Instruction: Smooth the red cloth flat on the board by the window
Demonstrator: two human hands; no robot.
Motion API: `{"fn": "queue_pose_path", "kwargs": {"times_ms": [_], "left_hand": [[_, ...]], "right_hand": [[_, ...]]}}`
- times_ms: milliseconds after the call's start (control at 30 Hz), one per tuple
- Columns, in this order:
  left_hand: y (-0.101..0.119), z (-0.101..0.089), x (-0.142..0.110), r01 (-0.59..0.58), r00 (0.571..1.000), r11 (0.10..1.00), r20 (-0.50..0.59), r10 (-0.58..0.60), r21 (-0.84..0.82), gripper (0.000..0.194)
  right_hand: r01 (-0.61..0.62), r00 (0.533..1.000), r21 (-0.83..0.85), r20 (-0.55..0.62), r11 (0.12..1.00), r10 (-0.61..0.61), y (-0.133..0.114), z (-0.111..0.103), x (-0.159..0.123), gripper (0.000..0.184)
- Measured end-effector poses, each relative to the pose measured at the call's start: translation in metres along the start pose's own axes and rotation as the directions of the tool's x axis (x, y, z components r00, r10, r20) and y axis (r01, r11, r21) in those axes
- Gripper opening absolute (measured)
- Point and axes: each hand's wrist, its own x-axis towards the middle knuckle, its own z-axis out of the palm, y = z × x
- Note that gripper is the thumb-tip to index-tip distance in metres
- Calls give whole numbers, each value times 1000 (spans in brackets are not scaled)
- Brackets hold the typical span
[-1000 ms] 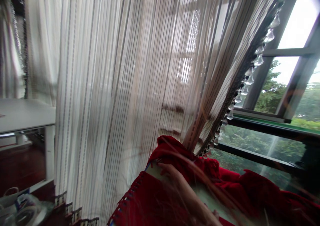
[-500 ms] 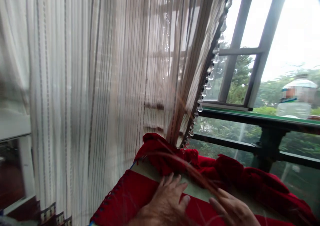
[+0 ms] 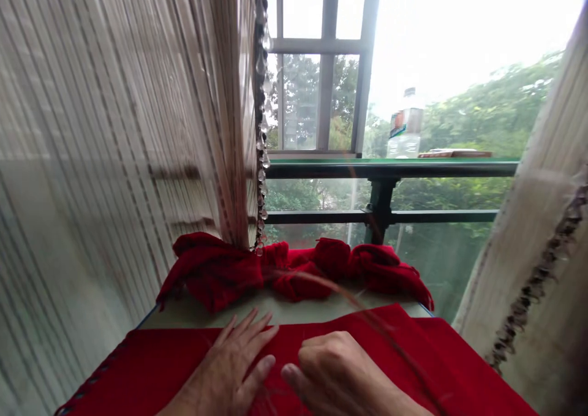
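A red cloth (image 3: 413,355) lies spread over a pale table top (image 3: 294,310), with its far part bunched in a heap (image 3: 294,269) by the window. My left hand (image 3: 229,367) rests flat on the cloth, fingers stretched out and apart. My right hand (image 3: 340,373) lies beside it on the cloth with its fingers curled under; whether they pinch the fabric is hidden.
A striped sheer curtain (image 3: 114,146) with a beaded edge (image 3: 261,116) hangs on the left, another curtain (image 3: 542,250) on the right. Beyond the table a dark railing (image 3: 390,170) bears a plastic bottle (image 3: 404,131) and a flat object (image 3: 454,153). Trees show outside.
The view has swung right, from the left curtain toward the window. Both hands have come into view on the red cloth, and my right hand's fingers have curled under.
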Motion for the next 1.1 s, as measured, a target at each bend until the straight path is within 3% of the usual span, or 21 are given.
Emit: {"fn": "queue_pose_path", "kwargs": {"times_ms": [133, 267, 367, 433, 533, 667, 867, 1100], "left_hand": [[-8, 10, -4, -75, 993, 997, -94, 77, 17, 52], [-3, 6, -3, -99, 986, 994, -141, 92, -44, 52], [10, -8, 2, -147, 982, 972, -148, 120, -184, 34], [22, -20, 5, -157, 986, 946, -95, 136, -283, 16], [35, -34, 8, -104, 994, 941, 2, 111, -322, 12], [37, -38, 11, 32, 998, 948, 68, -11, -316, 14], [19, -36, 16, 256, 960, 910, -29, -280, -325, 24], [14, -44, 30, 309, 940, 914, -61, -335, -262, 29]], "right_hand": [[-85, 996, 68, -13, 994, 86, -7, -12, 4, 47], [-86, 995, 73, -39, 994, 89, -4, -6, 2, 49], [-62, 996, 54, -54, 997, 65, -4, -1, 1, 49], [-68, 995, 52, -72, 996, 71, -5, -2, 0, 49], [-94, 992, 48, -86, 994, 98, -6, -5, 1, 48], [-134, 986, 70, -91, 989, 140, -3, -7, 1, 51], [-242, 964, 39, -105, 969, 245, 9, -15, 1, 54], [-350, 937, -136, -47, 927, 346, 22, -31, 4, 46]]}}
